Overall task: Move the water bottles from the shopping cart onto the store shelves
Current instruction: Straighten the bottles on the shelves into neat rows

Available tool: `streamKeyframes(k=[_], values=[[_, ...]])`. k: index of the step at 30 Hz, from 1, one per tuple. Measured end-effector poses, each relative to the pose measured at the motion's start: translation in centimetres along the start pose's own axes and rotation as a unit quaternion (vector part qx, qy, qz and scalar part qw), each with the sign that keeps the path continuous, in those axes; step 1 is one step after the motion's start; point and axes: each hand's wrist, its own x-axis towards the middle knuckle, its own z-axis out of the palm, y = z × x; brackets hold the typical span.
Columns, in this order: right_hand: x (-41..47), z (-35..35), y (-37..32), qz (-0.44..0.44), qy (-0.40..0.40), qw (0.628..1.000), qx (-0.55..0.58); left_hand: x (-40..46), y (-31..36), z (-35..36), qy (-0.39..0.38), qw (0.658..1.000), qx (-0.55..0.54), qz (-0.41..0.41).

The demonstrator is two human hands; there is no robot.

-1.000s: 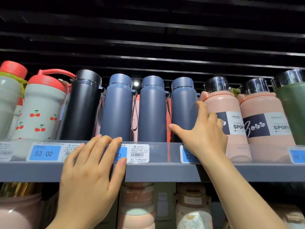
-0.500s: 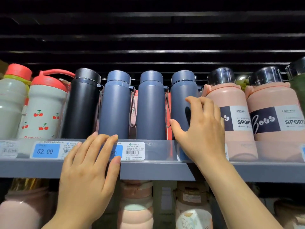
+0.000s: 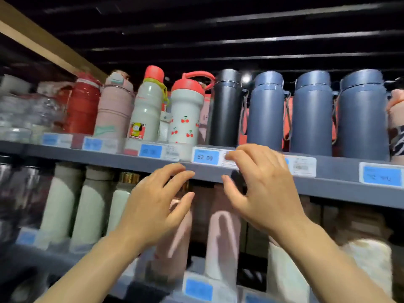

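A grey shelf (image 3: 131, 159) runs across the middle of the frame. Bottles are stood on it in a row: a red bottle (image 3: 83, 108) at the left, then a pink bottle (image 3: 114, 110), a cherry bottle (image 3: 185, 114), a black bottle (image 3: 226, 110) and three blue bottles (image 3: 265, 114) at the right. Blue price tags (image 3: 205, 157) are stuck along its front edge. More bottles are stood on a lower shelf (image 3: 32, 256), blurred.

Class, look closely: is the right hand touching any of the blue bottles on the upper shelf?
Apart. The head view shows the right hand below the shelf edge, clear of the blue bottles.
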Motion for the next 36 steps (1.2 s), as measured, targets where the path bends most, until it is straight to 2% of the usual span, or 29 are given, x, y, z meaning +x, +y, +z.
streamKeyframes(k=[3,5,9,12,17,23,27,33,36], values=[[1.5,3.2,-6.7,0.006,-0.039,0.999,0.017,-3.4,-5.3,-4.4,-0.027,0.998,0.044,0.039],[2.3,5.7,-11.3,0.016,-0.068,0.996,0.052,-5.9,-9.1,-7.5,-0.049,0.996,0.059,0.037],[2.4,10.8,-18.9,-0.015,-0.157,0.986,0.063,-11.0,-16.8,-12.6,-0.087,0.994,0.063,-0.023],[1.5,13.7,-22.7,-0.024,-0.187,0.978,0.087,-13.8,-21.0,-15.0,-0.106,0.989,0.054,-0.09],[-1.4,18.4,-27.4,0.025,-0.223,0.963,0.151,-18.5,-25.5,-15.7,-0.153,0.979,0.048,-0.123],[-5.0,24.0,-30.3,0.047,-0.214,0.964,0.15,-23.8,-29.2,-13.3,-0.173,0.965,0.048,-0.189],[-7.5,26.9,-30.0,0.034,-0.189,0.973,0.127,-24.5,-31.7,-10.2,-0.161,0.967,0.059,-0.187],[-8.1,28.7,-30.4,0.035,-0.103,0.99,0.092,-24.4,-36.6,-5.3,-0.141,0.97,0.114,-0.162],[-8.1,29.1,-30.8,0.042,-0.077,0.994,0.065,-25.9,-38.4,-4.2,-0.138,0.973,0.086,-0.164]])
